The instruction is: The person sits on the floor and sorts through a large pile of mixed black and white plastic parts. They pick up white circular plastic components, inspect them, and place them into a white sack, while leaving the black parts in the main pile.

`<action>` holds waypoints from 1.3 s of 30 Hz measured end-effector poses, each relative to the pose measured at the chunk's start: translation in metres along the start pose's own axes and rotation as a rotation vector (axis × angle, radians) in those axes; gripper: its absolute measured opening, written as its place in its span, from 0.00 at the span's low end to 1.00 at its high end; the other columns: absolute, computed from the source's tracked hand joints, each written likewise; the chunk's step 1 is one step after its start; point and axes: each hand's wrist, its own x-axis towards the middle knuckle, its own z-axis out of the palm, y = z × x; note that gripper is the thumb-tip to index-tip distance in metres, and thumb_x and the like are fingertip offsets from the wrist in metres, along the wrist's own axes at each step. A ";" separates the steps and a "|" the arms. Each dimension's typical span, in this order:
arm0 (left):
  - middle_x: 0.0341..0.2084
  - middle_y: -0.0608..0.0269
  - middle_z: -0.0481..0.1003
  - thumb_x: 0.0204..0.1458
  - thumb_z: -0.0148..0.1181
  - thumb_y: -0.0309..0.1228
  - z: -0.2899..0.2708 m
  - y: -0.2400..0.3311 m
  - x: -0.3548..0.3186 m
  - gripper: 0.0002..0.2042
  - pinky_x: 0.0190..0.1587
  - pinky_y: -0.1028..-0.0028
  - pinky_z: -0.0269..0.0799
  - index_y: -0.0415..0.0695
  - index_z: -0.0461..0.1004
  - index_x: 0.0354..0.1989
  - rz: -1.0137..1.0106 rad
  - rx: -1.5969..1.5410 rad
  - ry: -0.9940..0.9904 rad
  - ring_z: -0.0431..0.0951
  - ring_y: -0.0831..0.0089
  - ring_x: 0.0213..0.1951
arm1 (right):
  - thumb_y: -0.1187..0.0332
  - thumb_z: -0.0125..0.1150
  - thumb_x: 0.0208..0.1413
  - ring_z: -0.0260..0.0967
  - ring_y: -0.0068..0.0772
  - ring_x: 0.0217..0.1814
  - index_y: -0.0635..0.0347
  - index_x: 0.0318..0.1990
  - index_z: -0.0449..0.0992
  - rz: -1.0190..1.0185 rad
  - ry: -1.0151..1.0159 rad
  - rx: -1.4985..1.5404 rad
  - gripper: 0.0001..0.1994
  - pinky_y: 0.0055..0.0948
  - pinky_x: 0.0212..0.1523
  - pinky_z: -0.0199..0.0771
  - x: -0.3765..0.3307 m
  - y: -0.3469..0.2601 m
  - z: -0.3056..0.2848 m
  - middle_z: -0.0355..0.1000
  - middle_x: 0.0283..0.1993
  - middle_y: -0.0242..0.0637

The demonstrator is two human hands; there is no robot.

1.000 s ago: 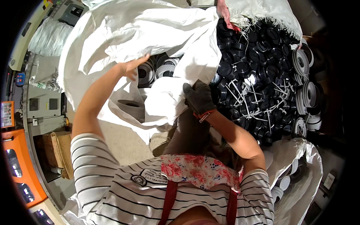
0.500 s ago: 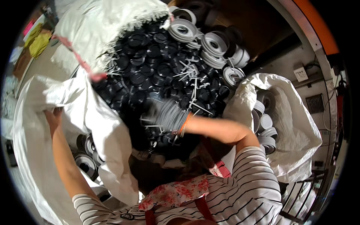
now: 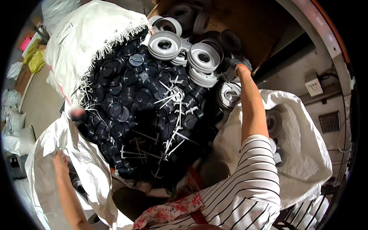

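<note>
My left hand (image 3: 60, 163) is at the mouth of the white woven sack (image 3: 86, 161) on the near left, its fingers closed against the fabric; a few ring-shaped parts show inside. My right hand (image 3: 237, 64), in a grey glove with an orange cuff, reaches out to the far right beside stacked white plastic rings (image 3: 204, 59). Its fingers are in shade among dark grey rings (image 3: 231, 40), so their grip is hidden. Between my arms lies a large heap of black round plastic caps (image 3: 115, 109), with white branching plastic sprues (image 3: 177, 115) on top.
A big white sack (image 3: 88, 34) with a frayed edge lies open behind the heap. Another white sack (image 3: 306, 153) stands at the right, holding grey and white parts. A wall socket (image 3: 314, 88) and a vent (image 3: 329, 122) are on the right side.
My right hand has moved from over the black caps out to the rings at the far right. The left hand appears lower in the view, still at the sack. The view has shifted.
</note>
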 end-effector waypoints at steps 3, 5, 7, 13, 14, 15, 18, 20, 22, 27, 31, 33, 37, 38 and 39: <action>0.56 0.55 0.65 0.55 0.53 0.31 0.030 0.022 -0.112 0.24 0.56 0.73 0.59 0.37 0.61 0.61 0.433 -0.058 -0.092 0.65 0.68 0.56 | 0.44 0.59 0.41 0.58 0.44 0.64 0.56 0.58 0.67 0.109 0.027 0.097 0.37 0.37 0.61 0.58 0.030 0.016 0.019 0.62 0.63 0.41; 0.57 0.54 0.65 0.57 0.52 0.31 0.078 0.042 -0.216 0.22 0.58 0.70 0.59 0.37 0.62 0.60 0.683 0.028 -0.216 0.65 0.67 0.57 | 0.45 0.59 0.41 0.58 0.45 0.64 0.55 0.57 0.67 0.147 0.024 0.126 0.36 0.37 0.61 0.58 0.028 0.024 0.015 0.62 0.62 0.42; 0.57 0.55 0.65 0.54 0.56 0.28 0.111 0.032 -0.279 0.25 0.59 0.70 0.58 0.38 0.61 0.60 0.597 0.021 -0.362 0.65 0.66 0.57 | 0.46 0.59 0.40 0.58 0.47 0.63 0.54 0.57 0.68 0.090 0.004 0.090 0.35 0.37 0.61 0.58 0.001 0.009 0.000 0.62 0.62 0.43; 0.55 0.46 0.66 0.48 0.57 0.20 0.206 -0.042 -0.291 0.24 0.60 0.68 0.57 0.35 0.63 0.57 0.849 0.228 -0.473 0.65 0.56 0.58 | 0.53 0.70 0.31 0.59 0.57 0.57 0.47 0.63 0.54 -0.391 0.047 0.082 0.46 0.42 0.57 0.63 -0.123 0.005 -0.053 0.56 0.57 0.59; 0.55 0.45 0.66 0.49 0.57 0.21 0.214 -0.048 -0.286 0.24 0.61 0.67 0.56 0.34 0.63 0.57 0.864 0.261 -0.429 0.65 0.54 0.58 | 0.56 0.70 0.31 0.56 0.59 0.59 0.57 0.59 0.57 -0.462 -0.084 0.235 0.43 0.43 0.57 0.62 -0.137 0.008 -0.060 0.59 0.55 0.59; 0.55 0.44 0.66 0.50 0.57 0.23 0.221 -0.054 -0.279 0.24 0.61 0.65 0.56 0.34 0.63 0.57 0.876 0.294 -0.396 0.64 0.52 0.58 | 0.56 0.71 0.31 0.59 0.55 0.57 0.59 0.57 0.61 -0.671 -0.131 0.361 0.41 0.44 0.57 0.62 -0.156 0.006 -0.063 0.63 0.52 0.57; 0.58 0.44 0.63 0.54 0.55 0.30 0.226 -0.067 -0.263 0.24 0.64 0.61 0.50 0.34 0.62 0.58 0.842 0.416 -0.297 0.57 0.49 0.62 | 0.49 0.69 0.40 0.66 0.49 0.53 0.62 0.54 0.65 -0.997 -0.390 0.647 0.36 0.40 0.54 0.65 -0.174 -0.010 -0.059 0.68 0.49 0.51; 0.62 0.47 0.57 0.55 0.54 0.33 0.220 -0.082 -0.246 0.26 0.66 0.62 0.43 0.35 0.59 0.60 0.786 0.415 -0.258 0.48 0.50 0.66 | 0.53 0.66 0.46 0.65 0.44 0.55 0.61 0.51 0.67 -0.849 -0.533 0.720 0.29 0.38 0.56 0.63 -0.148 -0.029 -0.064 0.69 0.50 0.47; 0.63 0.48 0.55 0.55 0.55 0.34 0.226 -0.096 -0.243 0.28 0.66 0.59 0.40 0.36 0.57 0.62 0.880 0.515 -0.235 0.45 0.51 0.67 | 0.54 0.63 0.49 0.67 0.43 0.54 0.61 0.48 0.71 -0.718 -0.202 0.558 0.24 0.38 0.55 0.65 -0.077 -0.047 -0.052 0.70 0.48 0.47; 0.66 0.54 0.53 0.54 0.46 0.53 0.260 -0.146 -0.225 0.37 0.65 0.57 0.39 0.39 0.50 0.66 1.055 0.866 -0.026 0.46 0.58 0.68 | 0.49 0.54 0.50 0.68 0.51 0.52 0.60 0.46 0.73 -0.627 0.548 0.016 0.24 0.40 0.50 0.68 0.116 -0.012 0.094 0.71 0.48 0.52; 0.65 0.55 0.53 0.54 0.46 0.53 0.246 -0.159 -0.211 0.37 0.64 0.58 0.40 0.40 0.51 0.66 0.960 0.953 0.006 0.49 0.62 0.68 | 0.54 0.53 0.53 0.70 0.44 0.48 0.60 0.42 0.74 -0.496 0.116 0.178 0.19 0.39 0.46 0.70 0.109 -0.070 0.104 0.73 0.46 0.45; 0.65 0.55 0.54 0.55 0.45 0.50 0.256 -0.167 -0.208 0.34 0.64 0.59 0.40 0.41 0.51 0.66 0.941 0.935 0.019 0.49 0.64 0.68 | 0.57 0.56 0.51 0.72 0.40 0.41 0.60 0.39 0.73 -0.673 -0.002 0.304 0.16 0.35 0.43 0.71 0.068 -0.081 0.109 0.74 0.40 0.42; 0.65 0.55 0.54 0.56 0.44 0.47 0.258 -0.177 -0.200 0.32 0.64 0.59 0.40 0.41 0.53 0.66 1.020 0.983 0.025 0.51 0.64 0.67 | 0.60 0.68 0.41 0.70 0.38 0.49 0.62 0.51 0.70 -0.946 -0.175 0.620 0.28 0.32 0.52 0.68 -0.040 -0.096 0.032 0.73 0.46 0.45; 0.65 0.55 0.54 0.56 0.44 0.47 0.257 -0.177 -0.199 0.32 0.64 0.59 0.39 0.41 0.53 0.66 1.036 0.956 0.000 0.50 0.64 0.67 | 0.59 0.70 0.39 0.70 0.36 0.50 0.59 0.51 0.71 -0.812 -0.472 0.674 0.29 0.32 0.53 0.68 -0.054 -0.096 0.007 0.73 0.45 0.45; 0.65 0.54 0.54 0.56 0.44 0.47 0.259 -0.176 -0.199 0.32 0.64 0.60 0.39 0.41 0.53 0.66 1.061 0.925 -0.034 0.50 0.64 0.67 | 0.59 0.70 0.41 0.71 0.33 0.45 0.58 0.50 0.73 -1.053 -0.427 0.638 0.26 0.31 0.51 0.69 -0.060 -0.093 0.004 0.75 0.41 0.42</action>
